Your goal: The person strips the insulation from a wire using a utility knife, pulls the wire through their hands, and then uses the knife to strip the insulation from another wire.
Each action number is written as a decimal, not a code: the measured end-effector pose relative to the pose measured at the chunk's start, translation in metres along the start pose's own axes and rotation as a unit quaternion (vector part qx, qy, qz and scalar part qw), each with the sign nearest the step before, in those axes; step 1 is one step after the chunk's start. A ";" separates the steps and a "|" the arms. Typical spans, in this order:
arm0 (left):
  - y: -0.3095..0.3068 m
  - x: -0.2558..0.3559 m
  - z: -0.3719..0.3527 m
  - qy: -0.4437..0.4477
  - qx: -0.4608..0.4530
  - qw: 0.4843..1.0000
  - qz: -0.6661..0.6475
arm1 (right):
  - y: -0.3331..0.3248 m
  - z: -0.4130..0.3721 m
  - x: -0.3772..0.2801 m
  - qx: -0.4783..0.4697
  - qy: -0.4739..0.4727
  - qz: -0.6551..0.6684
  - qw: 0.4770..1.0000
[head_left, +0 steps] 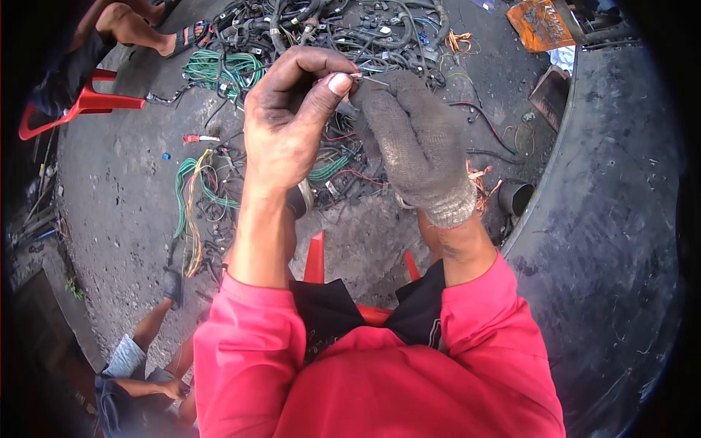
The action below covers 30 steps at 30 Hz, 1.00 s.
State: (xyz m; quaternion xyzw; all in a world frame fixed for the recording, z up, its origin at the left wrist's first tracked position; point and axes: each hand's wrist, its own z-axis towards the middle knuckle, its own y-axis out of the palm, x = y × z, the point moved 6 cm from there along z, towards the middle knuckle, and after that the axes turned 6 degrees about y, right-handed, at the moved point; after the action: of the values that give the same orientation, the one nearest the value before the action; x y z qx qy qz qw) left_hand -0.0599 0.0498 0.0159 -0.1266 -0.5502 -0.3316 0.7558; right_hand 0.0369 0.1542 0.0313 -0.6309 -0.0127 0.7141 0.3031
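Note:
My left hand is bare and grimy, with thumb and forefinger pinched on the end of a thin wire. My right hand, in a grey work glove, meets it at the fingertips and grips the same wire. Both hands are raised in front of me, above a heap of tangled wiring harnesses on the ground. I wear a pink long-sleeved top and sit on a red plastic stool.
Green and yellow wire bundles lie on the concrete to the left. A large dark curved metal body fills the right side. A person sits on a red stool at upper left; another person crouches at lower left.

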 end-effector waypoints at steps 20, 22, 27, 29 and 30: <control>0.001 0.005 0.001 0.034 -0.016 0.999 0.021 | 0.003 -0.004 -0.003 0.023 -0.141 -0.068 0.987; 0.001 0.008 0.002 0.046 -0.030 0.996 0.067 | 0.002 -0.005 -0.002 0.017 -0.112 -0.060 0.992; 0.001 0.006 0.002 0.069 -0.019 0.994 0.081 | 0.001 -0.004 -0.001 0.010 -0.075 -0.051 0.996; 0.000 0.007 0.002 0.077 -0.015 0.993 0.083 | 0.000 -0.003 0.001 -0.003 -0.025 -0.017 1.000; 0.000 0.008 0.002 0.081 -0.019 0.992 0.100 | 0.001 -0.002 0.003 -0.003 -0.025 -0.017 1.000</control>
State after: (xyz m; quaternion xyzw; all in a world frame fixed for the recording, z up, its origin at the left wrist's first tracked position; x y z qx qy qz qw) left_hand -0.0600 0.0483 0.0243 -0.1680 -0.4653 -0.2739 0.8248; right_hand 0.0381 0.1545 0.0277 -0.6133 -0.0335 0.7244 0.3130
